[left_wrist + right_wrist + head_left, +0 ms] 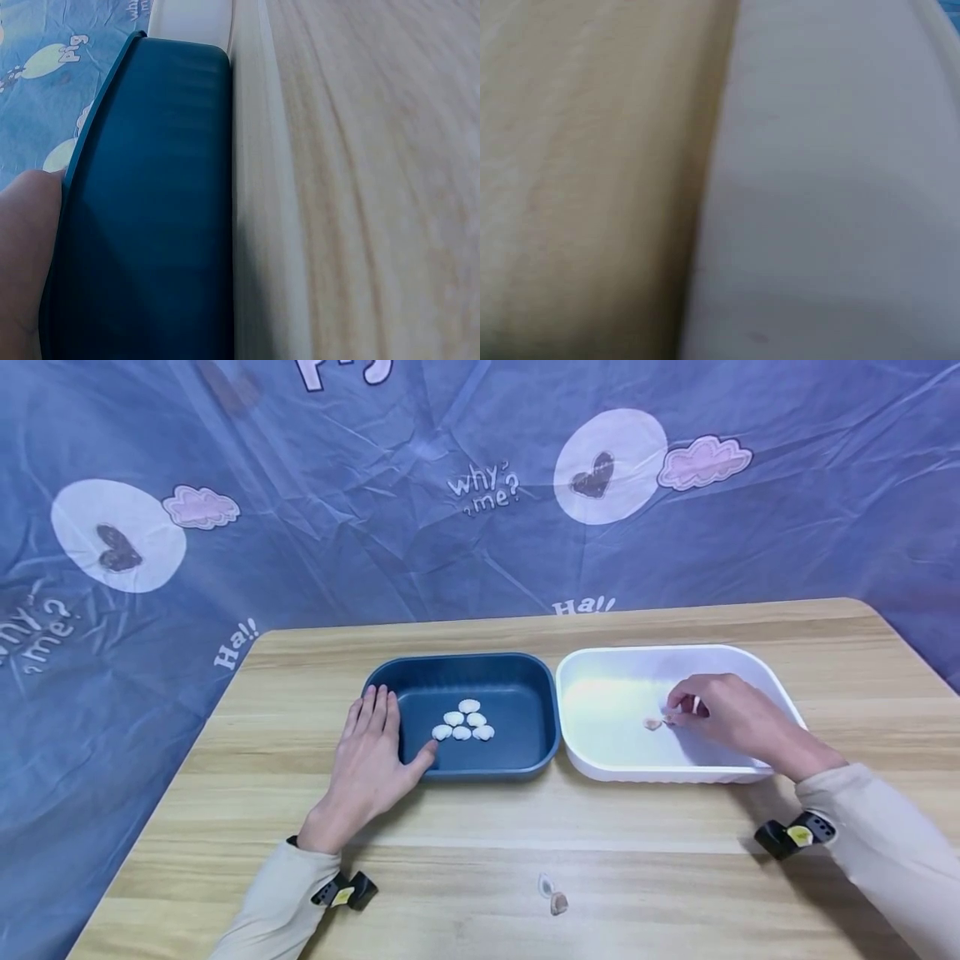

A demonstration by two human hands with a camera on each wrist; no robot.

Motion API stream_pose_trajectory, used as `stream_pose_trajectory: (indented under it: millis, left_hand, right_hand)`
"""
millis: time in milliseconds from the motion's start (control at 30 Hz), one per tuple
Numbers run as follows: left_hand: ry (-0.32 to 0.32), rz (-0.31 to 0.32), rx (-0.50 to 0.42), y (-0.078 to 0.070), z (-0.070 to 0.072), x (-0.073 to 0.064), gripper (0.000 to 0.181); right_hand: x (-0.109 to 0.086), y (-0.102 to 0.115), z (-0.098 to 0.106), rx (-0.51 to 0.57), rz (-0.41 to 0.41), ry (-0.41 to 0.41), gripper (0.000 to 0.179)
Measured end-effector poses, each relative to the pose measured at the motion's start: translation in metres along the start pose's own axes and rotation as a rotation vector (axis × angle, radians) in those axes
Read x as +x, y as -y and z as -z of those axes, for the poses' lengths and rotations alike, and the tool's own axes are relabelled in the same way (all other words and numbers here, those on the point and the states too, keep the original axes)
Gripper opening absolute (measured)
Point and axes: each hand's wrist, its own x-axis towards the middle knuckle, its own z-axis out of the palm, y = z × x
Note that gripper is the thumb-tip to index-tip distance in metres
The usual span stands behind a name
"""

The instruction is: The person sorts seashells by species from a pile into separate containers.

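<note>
My left hand [372, 770] rests over the left rim of a dark blue bin [536, 762], fingers straight and thumb at the front rim. Within that bin, several white seashells [453, 718] lie in a triangle. In the left wrist view, the thumb [28, 255] shows beside the bin's front wall [154, 187]. My right hand [731, 714] reaches into a white bin [600, 771], fingers curled down, pinching a small pinkish seashell [668, 718] at the fingertips. Just left of it on the bin floor lies another pinkish seashell [652, 724]. The right wrist view shows only the white bin's blurred outer wall [825, 172].
Both bins stand side by side on a wooden table [465, 835]. Toward its near side lie a pale seashell [545, 885] and a brownish seashell [558, 903]. Behind the table hangs a blue printed cloth [420, 527].
</note>
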Motion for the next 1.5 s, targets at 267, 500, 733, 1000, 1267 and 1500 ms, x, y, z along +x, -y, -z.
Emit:
stream_pose_trajectory:
  millis: [267, 500, 733, 1000, 1267, 1500]
  left_hand:
    - [0.008, 0.003, 0.001, 0.001, -0.001, 0.001, 0.093]
    - [0.001, 0.004, 0.0, 0.001, -0.001, 0.001, 0.092]
    - [0.005, 0.006, 0.001, 0.001, -0.001, 0.002, 0.092]
    - [0.003, 0.006, 0.004, 0.001, -0.001, 0.002, 0.092]
    - [-0.001, 0.0, 0.004, 0.001, -0.002, 0.002, 0.092]
    - [0.004, 0.003, 0.007, 0.002, -0.002, 0.003, 0.092]
  right_hand:
    - [-0.004, 0.043, 0.01, 0.015, 0.185, -0.245, 0.022]
    - [-0.015, 0.104, -0.006, 0.15, 0.324, -0.204, 0.024]
    - [-0.022, 0.14, -0.038, 0.243, 0.488, -0.023, 0.023]
    - [-0.022, 0.153, -0.06, 0.284, 0.54, 0.105, 0.018]
    - [-0.02, 0.156, -0.067, 0.252, 0.633, 0.152, 0.032]
    - [-0.019, 0.159, -0.069, 0.22, 0.627, 0.188, 0.024]
